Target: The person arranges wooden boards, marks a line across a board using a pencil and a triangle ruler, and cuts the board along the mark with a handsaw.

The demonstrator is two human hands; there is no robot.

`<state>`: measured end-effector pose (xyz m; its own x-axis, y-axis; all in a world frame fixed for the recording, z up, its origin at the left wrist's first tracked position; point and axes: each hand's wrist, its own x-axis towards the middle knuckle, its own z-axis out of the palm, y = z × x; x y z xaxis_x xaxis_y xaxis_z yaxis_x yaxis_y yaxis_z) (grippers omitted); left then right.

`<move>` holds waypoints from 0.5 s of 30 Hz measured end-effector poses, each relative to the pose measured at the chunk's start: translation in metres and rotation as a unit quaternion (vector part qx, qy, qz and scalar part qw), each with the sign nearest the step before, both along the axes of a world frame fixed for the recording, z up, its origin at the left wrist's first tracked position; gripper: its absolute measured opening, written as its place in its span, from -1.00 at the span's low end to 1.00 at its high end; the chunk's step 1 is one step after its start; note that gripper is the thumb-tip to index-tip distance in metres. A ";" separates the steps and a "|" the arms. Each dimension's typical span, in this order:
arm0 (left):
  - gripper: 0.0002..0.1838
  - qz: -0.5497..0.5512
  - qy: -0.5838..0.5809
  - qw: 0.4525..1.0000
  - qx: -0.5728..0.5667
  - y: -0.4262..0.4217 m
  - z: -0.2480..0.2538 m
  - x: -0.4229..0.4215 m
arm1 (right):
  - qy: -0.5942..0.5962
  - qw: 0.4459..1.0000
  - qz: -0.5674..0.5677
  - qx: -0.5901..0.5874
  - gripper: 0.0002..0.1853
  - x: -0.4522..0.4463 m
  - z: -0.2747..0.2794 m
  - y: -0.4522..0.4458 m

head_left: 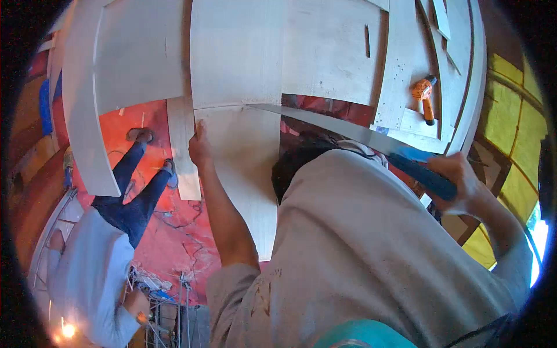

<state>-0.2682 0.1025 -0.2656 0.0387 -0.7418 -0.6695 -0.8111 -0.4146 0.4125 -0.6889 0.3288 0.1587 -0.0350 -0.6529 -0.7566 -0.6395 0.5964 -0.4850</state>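
Note:
My right hand (pixel 455 181) is wrapped round the dark blue handle of a handsaw (pixel 331 123). The long blade slants up to the left, its tip at a thin line across a pale wooden board (pixel 235 151). My left hand (pixel 200 145) grips this board's left edge, thumb on top and the other fingers mostly hidden. Above the line, the pale surface (pixel 235 52) continues away from me. My shirt hides part of what lies below the saw.
An orange cordless drill (pixel 423 93) lies among boards at the right. A dark thin strip (pixel 367 40) rests on a panel. Another person (pixel 96 261) in a grey top stands at the left, near a long pale board (pixel 87 116). Red sheeting (pixel 185 238) covers the floor.

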 end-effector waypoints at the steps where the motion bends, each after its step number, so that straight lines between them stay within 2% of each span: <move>1: -0.15 0.010 0.015 1.000 -0.016 0.001 0.000 -0.001 | 0.003 1.000 0.018 -0.009 -0.71 -0.005 0.009 0.002; 2: -0.14 0.019 0.029 0.999 -0.033 0.001 0.001 0.000 | 0.004 0.999 0.036 -0.019 -0.69 -0.006 0.012 0.003; 3: -0.14 0.016 0.025 0.999 -0.033 0.000 0.003 -0.001 | 0.010 0.999 0.035 0.027 -0.68 0.000 -0.013 -0.007; 4: -0.12 0.018 0.022 0.999 -0.031 0.000 0.006 -0.004 | 0.017 0.997 0.035 0.073 -0.68 0.009 -0.061 -0.024; 5: -0.11 0.022 0.017 0.999 -0.027 0.002 0.009 -0.005 | 0.022 0.986 0.142 -0.080 -0.74 0.016 -0.141 -0.036; 6: -0.11 0.025 0.014 0.999 -0.030 0.003 0.005 -0.002 | -0.040 0.990 0.041 -0.128 -0.81 0.038 -0.196 -0.059; 7: -0.10 -0.010 -0.012 0.999 -0.039 0.000 -0.005 0.005 | -0.023 0.989 0.064 -0.135 -0.80 0.045 -0.222 -0.070; 9: -0.09 -0.060 -0.031 0.997 -0.042 0.005 -0.011 0.016 | 0.000 0.989 0.066 -0.132 -0.82 0.059 -0.222 -0.066; 10: -0.09 -0.033 -0.013 0.999 0.015 0.001 -0.007 0.021 | 0.008 0.989 0.055 -0.135 -0.82 0.064 -0.213 -0.064; 12: -0.08 0.002 0.017 0.999 0.048 -0.015 -0.013 0.007 | -0.003 0.995 0.057 -0.086 -0.81 0.063 -0.193 -0.079; 14: -0.09 0.037 0.012 0.999 -0.034 -0.007 -0.016 0.011 | 0.021 0.994 0.084 -0.066 -0.79 0.052 -0.152 -0.065; 15: -0.09 0.030 0.012 0.999 -0.032 -0.006 -0.012 0.010 | 0.025 0.993 0.097 -0.064 -0.78 0.037 -0.128 -0.047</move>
<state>-0.2587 0.0961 -0.2773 0.0692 -0.7797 -0.6224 -0.7745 -0.4352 0.4591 -0.6521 0.2821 0.0308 0.0655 -0.7413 -0.6680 -0.7619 0.3951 -0.5132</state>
